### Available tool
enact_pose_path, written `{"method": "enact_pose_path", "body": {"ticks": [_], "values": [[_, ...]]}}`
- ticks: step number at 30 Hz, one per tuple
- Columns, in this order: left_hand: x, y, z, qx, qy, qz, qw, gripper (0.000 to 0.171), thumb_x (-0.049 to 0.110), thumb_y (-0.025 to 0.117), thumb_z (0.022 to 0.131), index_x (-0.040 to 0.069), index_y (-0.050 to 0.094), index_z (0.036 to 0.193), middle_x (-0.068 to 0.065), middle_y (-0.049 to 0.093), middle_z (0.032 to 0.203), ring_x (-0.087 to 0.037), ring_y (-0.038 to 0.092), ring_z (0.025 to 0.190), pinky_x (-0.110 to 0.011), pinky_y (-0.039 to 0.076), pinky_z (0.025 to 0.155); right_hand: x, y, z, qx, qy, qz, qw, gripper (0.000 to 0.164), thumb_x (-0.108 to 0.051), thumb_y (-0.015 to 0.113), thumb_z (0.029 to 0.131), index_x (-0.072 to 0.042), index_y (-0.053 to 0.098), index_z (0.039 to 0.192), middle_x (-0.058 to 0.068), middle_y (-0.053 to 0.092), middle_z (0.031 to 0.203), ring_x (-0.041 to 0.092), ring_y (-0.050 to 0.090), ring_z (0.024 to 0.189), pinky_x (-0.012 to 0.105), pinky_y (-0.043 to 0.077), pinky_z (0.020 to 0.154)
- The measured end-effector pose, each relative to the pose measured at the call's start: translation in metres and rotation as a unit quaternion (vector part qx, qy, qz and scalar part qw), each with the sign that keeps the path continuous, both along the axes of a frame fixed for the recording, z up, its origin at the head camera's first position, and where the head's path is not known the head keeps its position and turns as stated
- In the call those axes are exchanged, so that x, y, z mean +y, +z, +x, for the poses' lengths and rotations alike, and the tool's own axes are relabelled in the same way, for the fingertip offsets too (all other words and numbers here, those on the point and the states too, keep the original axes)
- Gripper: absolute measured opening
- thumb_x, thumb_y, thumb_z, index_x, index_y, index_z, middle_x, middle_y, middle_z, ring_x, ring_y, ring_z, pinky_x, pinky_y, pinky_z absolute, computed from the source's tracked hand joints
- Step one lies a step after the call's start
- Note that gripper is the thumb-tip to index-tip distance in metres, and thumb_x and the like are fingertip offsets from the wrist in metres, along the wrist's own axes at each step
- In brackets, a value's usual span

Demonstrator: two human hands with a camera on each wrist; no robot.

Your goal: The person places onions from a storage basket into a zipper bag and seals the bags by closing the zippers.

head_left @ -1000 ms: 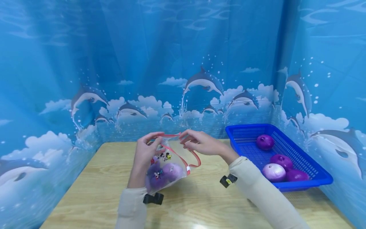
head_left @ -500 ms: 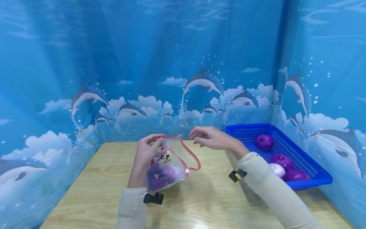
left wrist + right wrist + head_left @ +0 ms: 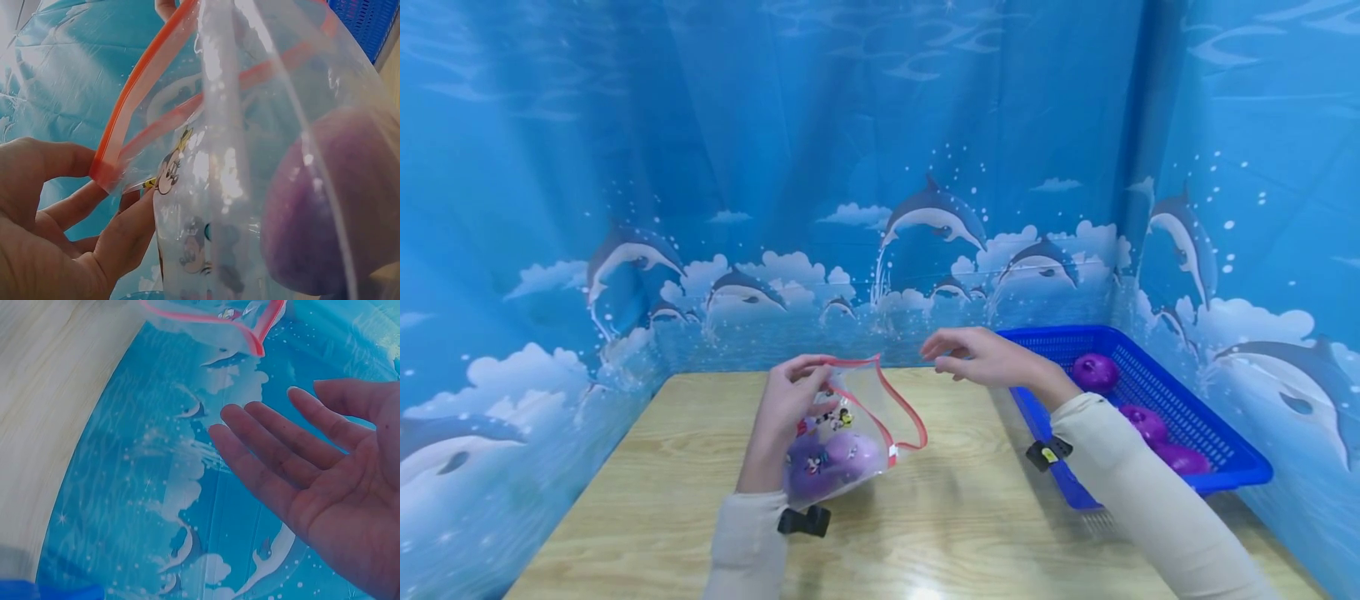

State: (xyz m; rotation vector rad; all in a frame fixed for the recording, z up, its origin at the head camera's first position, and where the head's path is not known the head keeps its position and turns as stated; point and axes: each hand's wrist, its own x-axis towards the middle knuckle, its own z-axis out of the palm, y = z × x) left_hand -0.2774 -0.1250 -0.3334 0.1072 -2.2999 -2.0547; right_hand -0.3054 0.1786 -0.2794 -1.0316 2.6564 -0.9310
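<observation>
Fingers [image 3: 65, 159] of L hand [image 3: 786, 408] are pinched on red rim [image 3: 131, 94] of clear bag [image 3: 865, 417] over table [image 3: 685, 467], prob. so it's held agape; R hand [image 3: 992, 358] empty, fingers loosely extended, held betw. bag & basket [image 3: 1232, 481].

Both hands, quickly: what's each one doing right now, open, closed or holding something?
Left hand: holding the clear bag by its red-edged mouth.
Right hand: open, holding nothing.

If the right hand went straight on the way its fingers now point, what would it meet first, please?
Probably the bag, at its red edge; depth is unclear, so the right hand might pass beside it.
</observation>
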Motion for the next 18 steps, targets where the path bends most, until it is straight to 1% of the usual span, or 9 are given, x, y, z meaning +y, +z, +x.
{"method": "enact_pose_path", "body": {"ticks": [3,7,10,13,15,18], "values": [[0.0,-0.001,0.0,0.0,-0.003,-0.004,1.0,0.028,0.023,0.06,0.105,0.012,0.069,0.129,-0.017,0.062,0.132,-0.028,0.063,0.112,-0.033,0.068,0.081,0.008,0.001,-0.002,-0.003,-0.006,0.012,1.0,0.032,-0.019,0.051,0.109,-0.008,0.058,0.138,0.016,0.065,0.138,0.034,0.065,0.122,0.039,0.064,0.092],[0.0,-0.001,0.0,0.0,-0.004,-0.008,1.0,0.029,0.023,0.059,0.105,0.012,0.069,0.13,-0.016,0.061,0.133,-0.029,0.064,0.113,-0.033,0.068,0.081,0.021,0.003,-0.003,-0.009,-0.01,0.028,1.0,0.033,-0.02,0.05,0.109,-0.006,0.058,0.138,0.019,0.063,0.139,0.037,0.064,0.124,0.046,0.064,0.092],[0.0,-0.001,0.0,0.001,-0.004,-0.009,0.9999,0.029,0.024,0.059,0.105,0.012,0.069,0.13,-0.016,0.061,0.133,-0.029,0.064,0.114,-0.033,0.068,0.08,0.032,0.004,-0.004,0.007,-0.011,0.049,0.999,0.033,-0.021,0.051,0.109,-0.005,0.059,0.137,0.018,0.065,0.138,0.037,0.063,0.126,0.051,0.061,0.1],[0.0,-0.001,0.0,0.001,-0.005,-0.011,0.9999,0.029,0.024,0.06,0.105,0.012,0.068,0.13,-0.016,0.061,0.134,-0.029,0.063,0.115,-0.033,0.068,0.08,0.044,0.005,-0.005,0.026,-0.013,0.073,0.997,0.033,-0.021,0.053,0.108,-0.005,0.061,0.136,0.016,0.066,0.135,0.037,0.062,0.127,0.054,0.056,0.107],[0.0,-0.001,0.0,0.001,-0.006,-0.01,0.9999,0.029,0.024,0.06,0.105,0.012,0.069,0.13,-0.016,0.061,0.134,-0.029,0.063,0.114,-0.033,0.068,0.08,0.052,0.005,-0.006,0.03,-0.022,0.091,0.995,0.033,-0.021,0.056,0.106,-0.006,0.062,0.135,0.015,0.068,0.134,0.037,0.063,0.127,0.053,0.056,0.108],[-0.001,-0.001,0.001,0.003,-0.006,-0.008,0.9999,0.028,0.023,0.06,0.105,0.012,0.069,0.129,-0.016,0.061,0.134,-0.029,0.064,0.113,-0.033,0.068,0.08,0.065,0.005,-0.008,0.018,-0.037,0.11,0.993,0.034,-0.022,0.06,0.104,-0.006,0.063,0.134,0.015,0.068,0.132,0.037,0.064,0.125,0.048,0.06,0.103]]}}
